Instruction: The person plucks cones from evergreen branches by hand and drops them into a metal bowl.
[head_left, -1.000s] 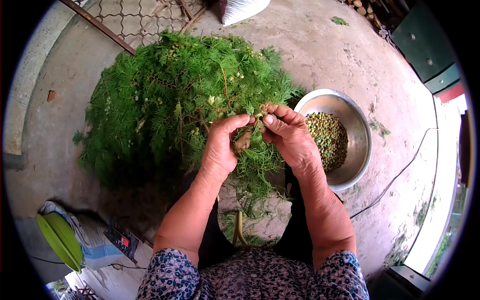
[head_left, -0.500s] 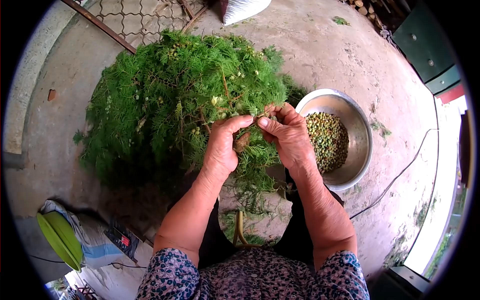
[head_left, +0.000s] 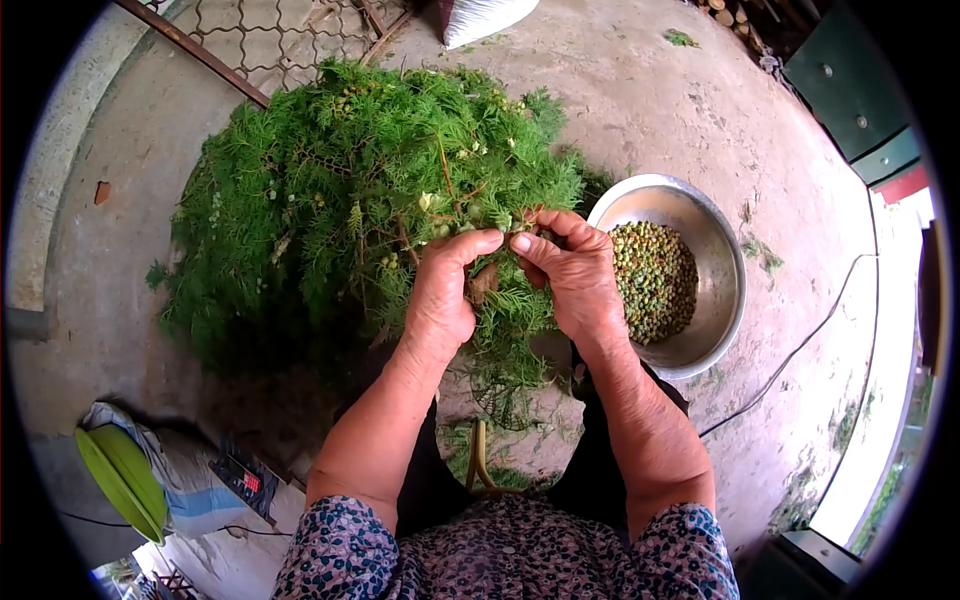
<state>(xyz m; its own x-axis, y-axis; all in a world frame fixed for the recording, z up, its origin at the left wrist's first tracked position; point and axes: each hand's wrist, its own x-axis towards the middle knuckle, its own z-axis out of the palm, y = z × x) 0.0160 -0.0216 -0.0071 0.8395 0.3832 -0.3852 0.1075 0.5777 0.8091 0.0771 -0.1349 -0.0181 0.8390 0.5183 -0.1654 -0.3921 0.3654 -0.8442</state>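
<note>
A large heap of green branches [head_left: 300, 190] with small pale cones lies on the floor in front of me. Over its near right side, my left hand [head_left: 447, 285] is closed on a leafy branch, thumb pointing right. Thumb and fingers of my right hand [head_left: 575, 270] pinch at the same branch, just right of the left thumb; whatever small piece is between them is too hidden to tell. Beside my right hand stands a metal bowl [head_left: 725, 285], holding many small green and brown cones [head_left: 655, 280].
A white sack [head_left: 485, 20] stands at the top. Dark green drawers [head_left: 850, 90] are at the upper right, a cable [head_left: 800, 345] below them. A green basin [head_left: 120, 480] lies at the lower left. Stacked logs [head_left: 725, 12] show at the top right.
My right fingertips have shifted slightly left and down, closer to my left thumb. Foliage near my fingers has moved a little. The left hand has hardly moved.
</note>
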